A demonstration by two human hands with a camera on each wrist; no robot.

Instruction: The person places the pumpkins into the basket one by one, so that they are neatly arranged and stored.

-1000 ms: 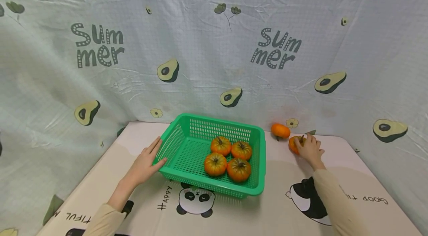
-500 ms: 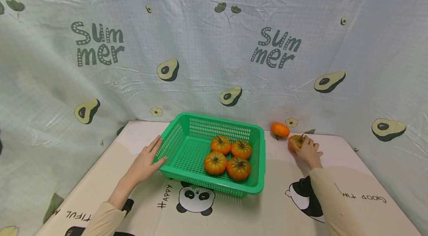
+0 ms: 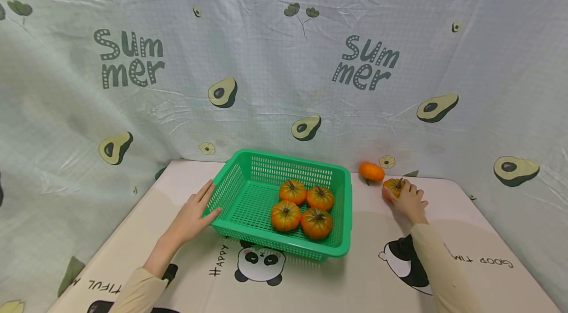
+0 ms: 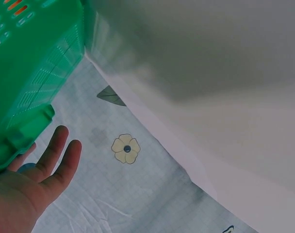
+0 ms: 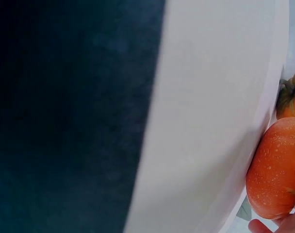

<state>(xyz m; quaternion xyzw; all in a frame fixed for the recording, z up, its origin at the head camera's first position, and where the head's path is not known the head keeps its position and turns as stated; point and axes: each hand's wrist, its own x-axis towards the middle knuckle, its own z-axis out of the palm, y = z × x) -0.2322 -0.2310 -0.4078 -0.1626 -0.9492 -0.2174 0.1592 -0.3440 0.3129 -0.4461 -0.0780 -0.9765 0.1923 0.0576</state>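
Observation:
My right hand [image 3: 410, 202] grips a small orange pumpkin [image 3: 390, 188] with a greenish top, at the right of the table near the back. In the right wrist view this pumpkin [image 5: 273, 167] shows its smooth orange side, with fingertips at its lower edge. My left hand [image 3: 191, 217] rests against the left end of a green plastic basket [image 3: 248, 240], its fingers fairly straight along the rim. In the left wrist view, fingers of the left hand [image 4: 36, 187] extend past the basket's rim [image 4: 26, 138]. Several similar pumpkins [image 3: 286, 217] sit together in the basket's right half.
Another orange pumpkin [image 3: 372, 172] lies on its side by the back edge, just left of the gripped one. The pale table [image 3: 368, 273] carries panda prints. A hanging cloth [image 3: 266, 56] with avocado prints stands behind the table and along its sides.
The right hand and the pumpkin it grips have shifted very slightly to the left, with the fingers closer round it. The left hand, basket and other pumpkins stay put.

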